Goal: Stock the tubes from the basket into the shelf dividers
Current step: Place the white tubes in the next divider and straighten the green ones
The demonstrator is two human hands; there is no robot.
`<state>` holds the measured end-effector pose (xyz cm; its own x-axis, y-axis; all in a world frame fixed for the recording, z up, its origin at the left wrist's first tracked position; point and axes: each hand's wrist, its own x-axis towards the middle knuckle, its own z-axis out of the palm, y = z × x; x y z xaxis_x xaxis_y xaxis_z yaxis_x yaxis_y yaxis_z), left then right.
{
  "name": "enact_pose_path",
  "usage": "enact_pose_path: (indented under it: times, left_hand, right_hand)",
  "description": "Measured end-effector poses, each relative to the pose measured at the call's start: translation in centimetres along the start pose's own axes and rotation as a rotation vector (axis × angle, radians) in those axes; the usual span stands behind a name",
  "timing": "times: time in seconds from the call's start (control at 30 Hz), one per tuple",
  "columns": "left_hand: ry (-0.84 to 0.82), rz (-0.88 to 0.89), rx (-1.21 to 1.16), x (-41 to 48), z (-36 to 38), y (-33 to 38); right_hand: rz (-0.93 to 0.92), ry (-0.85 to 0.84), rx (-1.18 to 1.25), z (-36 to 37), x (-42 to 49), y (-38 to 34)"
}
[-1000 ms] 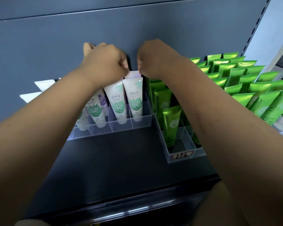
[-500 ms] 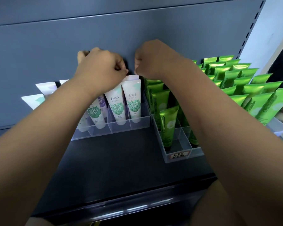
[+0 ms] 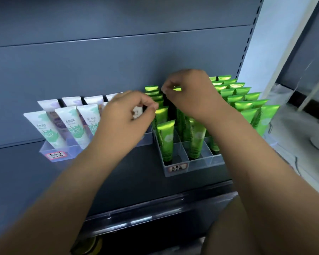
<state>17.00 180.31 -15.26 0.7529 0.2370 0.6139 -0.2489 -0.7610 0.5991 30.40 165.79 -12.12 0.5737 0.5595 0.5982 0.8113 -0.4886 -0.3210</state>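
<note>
White tubes with mint or purple print [image 3: 70, 124] stand in a clear divider tray [image 3: 44, 150] on the left of the shelf. Bright green tubes [image 3: 165, 140] fill a second clear divider tray [image 3: 201, 165] on the right. My left hand [image 3: 125, 116] is curled over the right end of the white rows and grips a white tube [image 3: 136, 112]. My right hand [image 3: 190, 91] hovers over the back green rows, thumb and fingers pinched at the top edge of a green tube [image 3: 177, 88]. No basket is in view.
The dark shelf board [image 3: 118, 183] lies bare in front of the trays, ending in a clear price rail [image 3: 136, 218]. A grey back panel [image 3: 100, 70] rises behind. A white wall and a pale counter [image 3: 302, 144] lie to the right.
Both hands were pinching the top of one white tube at the back. My right hand has moved right onto the green rows, and my left hand has come forward and lower with a white tube.
</note>
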Motion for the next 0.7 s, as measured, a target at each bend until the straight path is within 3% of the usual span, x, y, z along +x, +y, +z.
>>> enact_pose_path:
  times: [0.13,0.37,0.7]
  left_hand:
    - [-0.065,-0.153,-0.129,-2.1,2.2,-0.2]
    - [-0.115,-0.283,-0.179,-2.9,3.0,-0.7]
    - [-0.125,-0.254,-0.165,-2.8,3.2,-0.8]
  right_hand:
    - [-0.061,0.165,0.037,-0.8,-4.1,-0.5]
    - [-0.144,-0.033,-0.099,0.4,-7.5,0.0]
    - [-0.120,0.069,-0.043,0.5,-7.6,0.2]
